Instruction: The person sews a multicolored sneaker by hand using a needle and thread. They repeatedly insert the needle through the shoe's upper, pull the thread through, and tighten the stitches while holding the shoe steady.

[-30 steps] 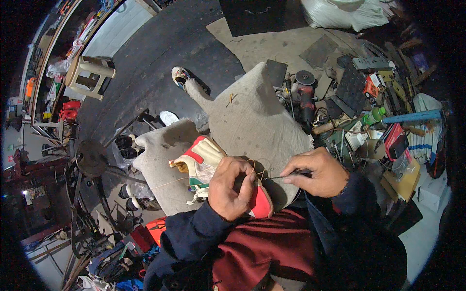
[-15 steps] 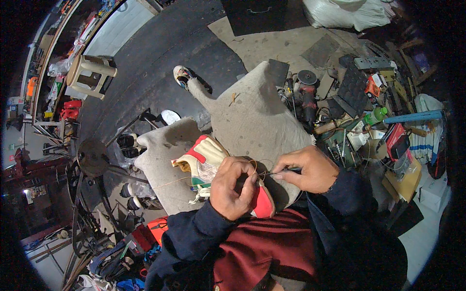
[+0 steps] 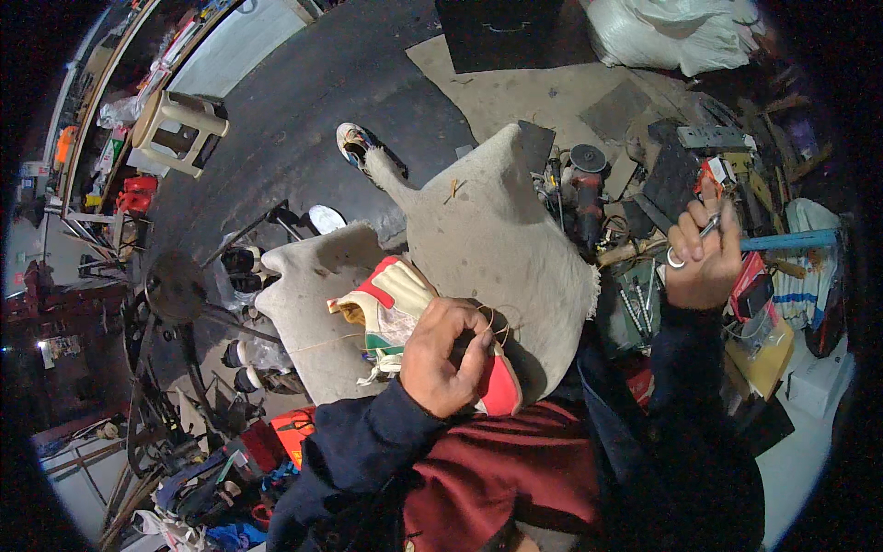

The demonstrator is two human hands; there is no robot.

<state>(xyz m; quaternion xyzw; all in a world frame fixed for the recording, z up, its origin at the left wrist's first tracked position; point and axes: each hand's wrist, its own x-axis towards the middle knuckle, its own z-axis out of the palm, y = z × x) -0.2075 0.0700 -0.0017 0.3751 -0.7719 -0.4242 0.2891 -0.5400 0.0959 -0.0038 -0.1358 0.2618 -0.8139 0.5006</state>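
Observation:
A cream shoe (image 3: 405, 285) with red and green patches and a red toe rests across my lap, on a grey cloth (image 3: 478, 221). My left hand (image 3: 446, 354) is closed on the shoe, thumb and forefinger pinched together near its toe end. Loops of thin tan thread (image 3: 504, 322) stand up beside those fingertips, and another strand runs off to the left. Raised away at the right, over the cluttered tools, my right hand (image 3: 704, 258) curls around a shiny ring-handled metal tool (image 3: 676, 258). The rest of that tool is partly hidden by the fingers.
An angle grinder (image 3: 587, 179), drill bits (image 3: 636, 308) and a blue handle (image 3: 791, 239) lie on the right. Left of the cloth stands a dark metal machine with a round plate (image 3: 175, 287). A plastic stool (image 3: 181, 129) and white sack (image 3: 676, 32) are farther off.
My right hand has left the thread by the shoe and moved right and away, where a ring-handled metal tool now shows in it. My left hand stays at the shoe.

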